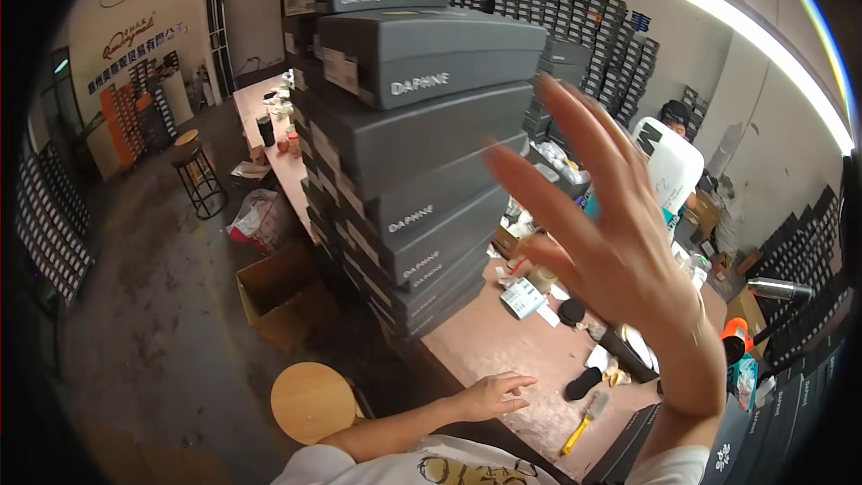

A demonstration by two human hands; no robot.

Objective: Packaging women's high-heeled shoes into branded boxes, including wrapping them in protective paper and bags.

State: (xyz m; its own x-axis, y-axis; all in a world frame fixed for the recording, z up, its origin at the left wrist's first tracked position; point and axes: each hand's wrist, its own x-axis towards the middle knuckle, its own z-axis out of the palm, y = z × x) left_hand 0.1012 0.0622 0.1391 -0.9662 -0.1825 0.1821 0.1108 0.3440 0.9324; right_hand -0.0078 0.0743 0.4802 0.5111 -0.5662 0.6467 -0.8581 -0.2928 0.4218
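The right hand (620, 251) is raised, fingers spread, empty, nearing the tall stack of grey shoe boxes (404, 171) at ten o'clock. The left hand (494, 393) rests open on the tabletop (503, 341). The boxes look light, stiff, topple-prone; grip the sides.

My raised right hand (620, 242) is blurred and hides part of the table (503, 332) behind it. The box stack (404, 153) covers the table's far part.

Right hand (620, 251) raised, fingers spread, beside grey shoebox stack (404, 153); left hand (494, 395) rests on table (503, 341).
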